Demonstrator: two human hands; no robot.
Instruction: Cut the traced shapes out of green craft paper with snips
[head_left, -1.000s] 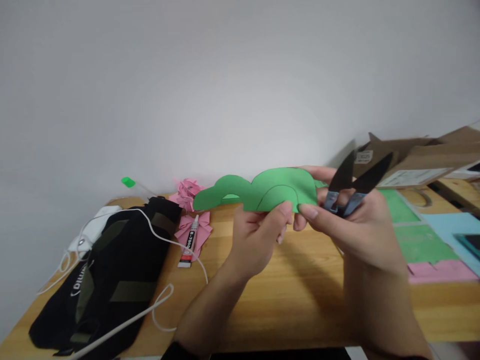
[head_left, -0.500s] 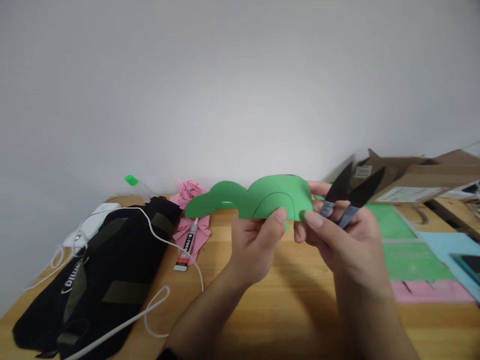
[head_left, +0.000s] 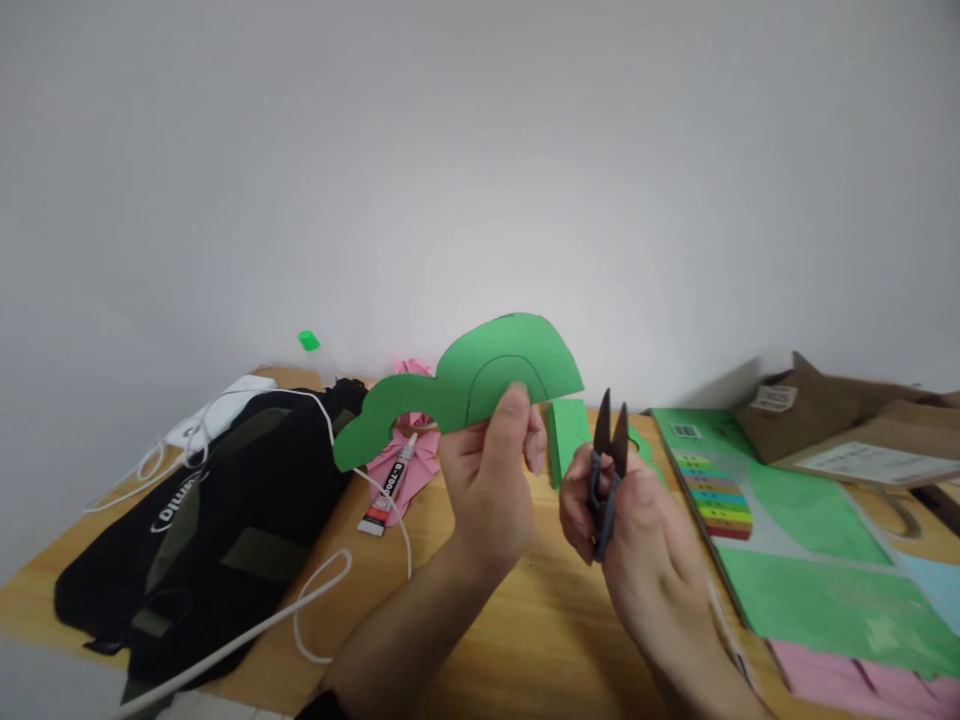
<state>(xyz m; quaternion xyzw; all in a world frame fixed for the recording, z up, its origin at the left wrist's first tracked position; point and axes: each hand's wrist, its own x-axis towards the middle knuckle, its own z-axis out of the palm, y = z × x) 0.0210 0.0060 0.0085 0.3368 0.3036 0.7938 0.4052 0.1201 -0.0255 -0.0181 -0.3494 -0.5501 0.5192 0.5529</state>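
My left hand (head_left: 487, 495) pinches 1 paper (head_left: 459, 388) stretching sideways, left of the scissors (head_left: 602, 435) my right hand (head_left: 641, 550) grips.

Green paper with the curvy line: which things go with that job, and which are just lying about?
With the job, it seems:
left hand, holding the green paper
right hand, holding the scissors

Probably just lying about:
black bag
brown box
pink paper
tube marked B-7000, though I can't be sure
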